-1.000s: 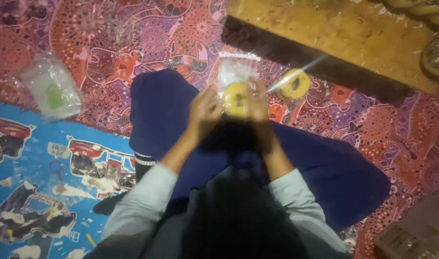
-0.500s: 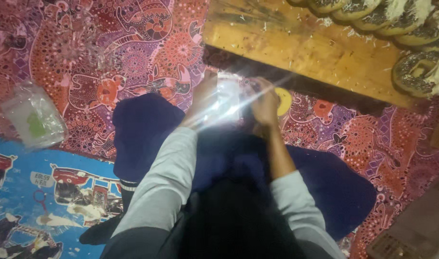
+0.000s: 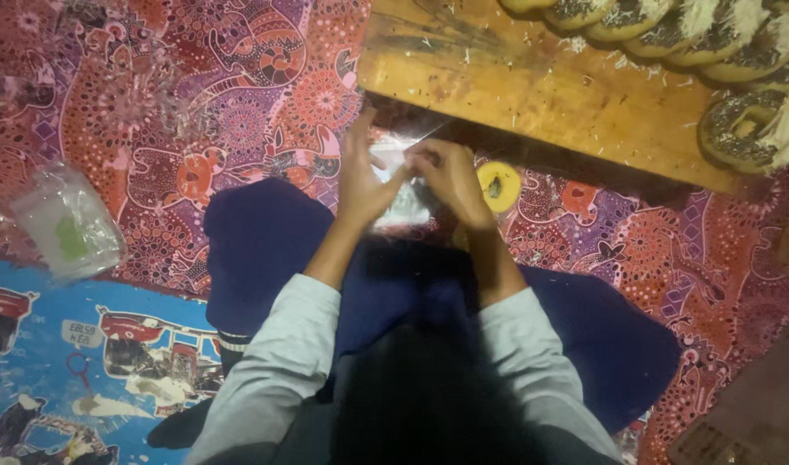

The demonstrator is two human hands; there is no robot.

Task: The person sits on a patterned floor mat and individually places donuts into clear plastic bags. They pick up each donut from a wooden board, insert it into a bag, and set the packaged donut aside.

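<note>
Seated on a red and purple patterned mat (image 3: 196,103), the person holds a small clear plastic bag (image 3: 403,202) above the lap, just before the low wooden board (image 3: 541,95). The left hand (image 3: 360,176) and right hand (image 3: 450,176) pinch the bag's top between their fingertips. A yellow ring-shaped doughnut (image 3: 499,185) lies beside the right hand.

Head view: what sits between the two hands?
In the head view, a clear plastic bag spans the gap between the left hand and right hand; both pinch it. Its contents are too blurred to tell.
</note>
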